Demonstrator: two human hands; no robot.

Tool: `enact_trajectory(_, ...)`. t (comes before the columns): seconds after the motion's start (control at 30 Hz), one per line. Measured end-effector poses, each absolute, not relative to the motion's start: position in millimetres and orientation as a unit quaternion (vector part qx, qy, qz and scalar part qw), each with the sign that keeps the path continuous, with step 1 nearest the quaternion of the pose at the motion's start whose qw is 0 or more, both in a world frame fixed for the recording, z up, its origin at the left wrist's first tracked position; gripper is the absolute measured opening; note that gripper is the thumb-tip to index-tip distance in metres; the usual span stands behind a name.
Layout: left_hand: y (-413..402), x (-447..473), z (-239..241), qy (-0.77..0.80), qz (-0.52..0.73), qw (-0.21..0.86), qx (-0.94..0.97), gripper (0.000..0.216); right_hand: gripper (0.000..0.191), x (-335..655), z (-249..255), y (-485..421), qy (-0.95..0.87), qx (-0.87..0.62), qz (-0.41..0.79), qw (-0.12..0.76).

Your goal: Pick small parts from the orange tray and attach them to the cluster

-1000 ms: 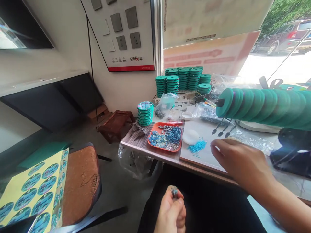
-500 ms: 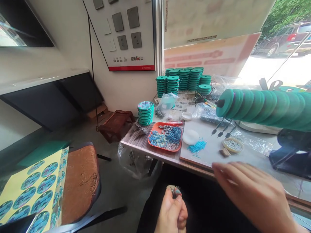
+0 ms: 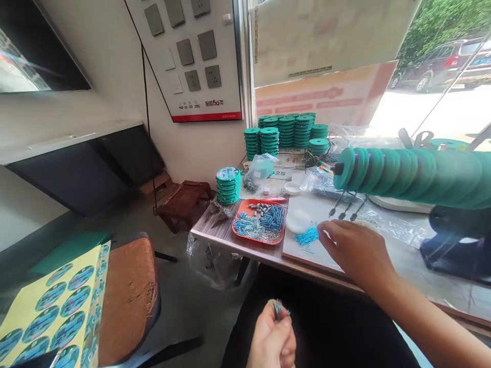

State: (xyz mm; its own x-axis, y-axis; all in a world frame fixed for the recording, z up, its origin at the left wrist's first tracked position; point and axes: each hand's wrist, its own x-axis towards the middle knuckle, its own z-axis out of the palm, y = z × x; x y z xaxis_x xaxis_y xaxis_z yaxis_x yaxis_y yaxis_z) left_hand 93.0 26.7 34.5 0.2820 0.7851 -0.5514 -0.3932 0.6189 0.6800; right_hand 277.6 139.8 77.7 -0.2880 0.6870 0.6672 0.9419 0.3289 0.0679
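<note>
Low in front of my lap, my left hand (image 3: 271,335) is closed, thumb pressed over a small bunch of grey pieces with blue tips (image 3: 279,308); their exact kind is too small to tell. My right hand (image 3: 355,250) is over the table's front part, palm down, fingers loosely bent and apart from the thumb, with no object visible in it. Its leading fingertips are beside a loose pile of thin bright-blue tubes (image 3: 306,236). A round dish (image 3: 366,224) is mostly hidden behind that hand. Left of the pile lies a white round lid (image 3: 298,221).
An orange tray (image 3: 235,225) holds blue coils and metal bits. Green spools stand stacked (image 3: 286,130) at the back, with a shorter stack (image 3: 227,186) near the tray. A row of green spools (image 3: 414,171) sits on a rod at right. A brown chair (image 3: 128,296) holds sticker sheets.
My right hand has moved forward and left, from the table's front edge to beside the blue tubes, now covering most of the round dish. My left hand keeps its grip. The view has shifted slightly.
</note>
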Motion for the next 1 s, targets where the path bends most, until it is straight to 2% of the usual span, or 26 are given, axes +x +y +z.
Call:
enact_trajectory(0.2,27,94,36,0.485,0.383,0.765,0.181,0.048,0.034,287,73,114,-0.761,-0.538,-0.243,0.267)
enact_trajectory(0.3,27,95,36,0.483,0.390,0.763,0.178,0.047,0.033,283,74,93,-0.748,-0.534,-0.234,0.316)
enact_trajectory(0.47,25,96,36,0.479,0.405,0.758,0.181,0.044,0.017,267,73,65,-0.754,-0.491,-0.098,0.426)
enact_trajectory(0.53,25,97,36,0.478,0.406,0.756,0.185,0.044,0.013,264,73,70,-0.745,-0.489,-0.121,0.436)
enact_trajectory(0.67,25,96,34,0.481,0.403,0.756,0.185,0.045,0.024,267,75,108,-0.745,-0.498,-0.225,0.381)
enact_trajectory(0.8,26,94,35,0.469,0.403,0.765,0.181,0.049,0.035,274,77,135,-0.778,-0.491,-0.246,0.305)
enact_trajectory(1.0,27,95,33,0.477,0.394,0.767,0.170,0.048,0.035,280,74,130,-0.785,-0.502,-0.253,0.259)
